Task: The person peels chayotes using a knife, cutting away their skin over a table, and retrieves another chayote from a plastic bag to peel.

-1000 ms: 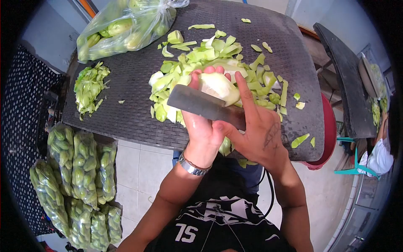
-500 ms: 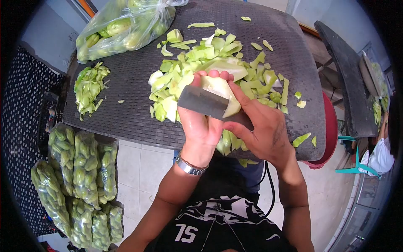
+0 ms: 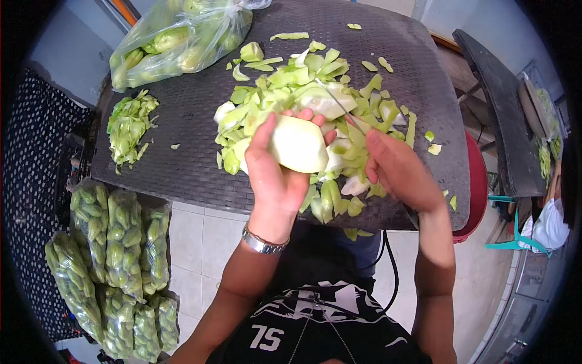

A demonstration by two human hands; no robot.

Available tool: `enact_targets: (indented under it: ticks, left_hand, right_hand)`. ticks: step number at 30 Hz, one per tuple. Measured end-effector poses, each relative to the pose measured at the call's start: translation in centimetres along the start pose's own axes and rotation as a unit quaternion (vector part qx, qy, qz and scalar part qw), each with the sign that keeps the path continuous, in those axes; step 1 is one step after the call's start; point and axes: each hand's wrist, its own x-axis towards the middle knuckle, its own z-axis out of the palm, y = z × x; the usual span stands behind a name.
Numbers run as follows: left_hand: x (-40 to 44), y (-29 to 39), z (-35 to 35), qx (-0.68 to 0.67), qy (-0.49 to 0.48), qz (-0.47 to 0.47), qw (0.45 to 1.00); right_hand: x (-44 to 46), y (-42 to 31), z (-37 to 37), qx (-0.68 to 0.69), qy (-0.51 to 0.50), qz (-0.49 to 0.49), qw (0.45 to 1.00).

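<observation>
A peeled pale green vegetable (image 3: 297, 144) rests in my left hand (image 3: 274, 164), palm up, with the fingers curled round its far side. To the right, my right hand (image 3: 397, 164) is closed round the handle of a knife (image 3: 341, 104). The blade shows edge-on as a thin line, pointing up and left over the peelings, apart from the vegetable. Under and beyond both hands a heap of green peelings and cut pieces (image 3: 267, 103) is spread on the dark woven table (image 3: 200, 133).
A clear plastic bag of green vegetables (image 3: 182, 45) lies at the table's far left. Nearer is a small pile of shreds (image 3: 130, 127). Several filled bags (image 3: 124, 242) stand on the floor at left. A red tub (image 3: 476, 194) and a person in white (image 3: 548, 224) are at right.
The knife has come off the vegetable and turned edge-on as my right hand moved right. My left hand has shifted slightly left and down, and the vegetable now shows a broad smooth face.
</observation>
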Motion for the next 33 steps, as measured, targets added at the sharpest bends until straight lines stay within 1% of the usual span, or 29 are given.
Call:
enact_targets:
  ticks: [1, 2, 4, 5, 7, 9, 11, 13, 14, 15, 17, 20, 26, 30, 33]
  left_hand:
    - [-0.3, 0.5, -0.1, 0.006, 0.001, 0.001, 1.0]
    - [0.0, 0.7, -0.4, 0.008, -0.002, -0.001, 1.0]
    - [0.7, 1.3, -1.3, -0.01, -0.045, -0.02, 0.999]
    - [0.9, 1.6, -1.6, -0.019, -0.065, -0.03, 0.997]
    - [1.3, 1.6, -1.7, -0.011, -0.058, -0.033, 0.998]
    - [1.5, 1.5, -1.6, -0.015, -0.051, -0.035, 0.998]
    - [1.6, 1.3, -1.5, -0.031, -0.044, -0.034, 0.998]
    - [1.4, 1.1, -1.4, -0.049, -0.067, -0.028, 0.996]
    - [1.2, 1.0, -1.4, -0.058, -0.079, -0.025, 0.995]
    - [1.2, 0.9, -1.9, -0.072, -0.137, -0.032, 0.987]
    - [1.2, 0.6, -2.4, -0.11, -0.193, -0.043, 0.974]
    - [1.6, 0.2, -2.4, -0.129, -0.227, -0.044, 0.964]
    - [1.4, 0.1, -1.8, -0.139, -0.25, -0.04, 0.957]
    - [1.3, 0.0, -1.7, -0.137, -0.249, -0.038, 0.958]
    - [1.1, 0.0, -1.5, -0.129, -0.245, -0.03, 0.96]
  right_hand:
    - [-0.2, -0.2, -0.4, 0.012, -0.022, 0.048, 0.999]
    - [-0.1, 0.3, -0.5, 0.023, -0.022, 0.074, 0.997]
    - [0.5, 1.4, -0.4, 0.044, -0.024, 0.124, 0.991]
    - [0.3, 1.3, -0.6, 0.069, -0.053, 0.137, 0.987]
    - [-0.2, 0.9, -0.5, 0.12, -0.111, 0.163, 0.973]
    - [-0.5, 2.0, 1.0, 0.044, -0.045, 0.057, 0.996]
    - [-1.3, 1.9, 2.7, -0.066, 0.027, -0.034, 0.997]
    - [-2.5, 0.2, 4.4, -0.206, 0.097, -0.107, 0.968]
    - [-3.2, -0.4, 4.8, -0.269, 0.094, -0.143, 0.948]
    - [-3.4, -0.5, 5.1, -0.307, 0.098, -0.162, 0.933]
    - [-3.9, -0.6, 5.7, -0.379, 0.106, -0.194, 0.899]
    - [-3.6, -0.3, 5.6, -0.379, 0.087, -0.192, 0.901]
    - [-3.4, -0.7, 5.2, -0.36, 0.056, -0.189, 0.912]
    - [-3.3, -0.5, 5.0, -0.37, 0.051, -0.192, 0.908]
    - [-3.2, -0.8, 4.8, -0.353, 0.043, -0.18, 0.917]
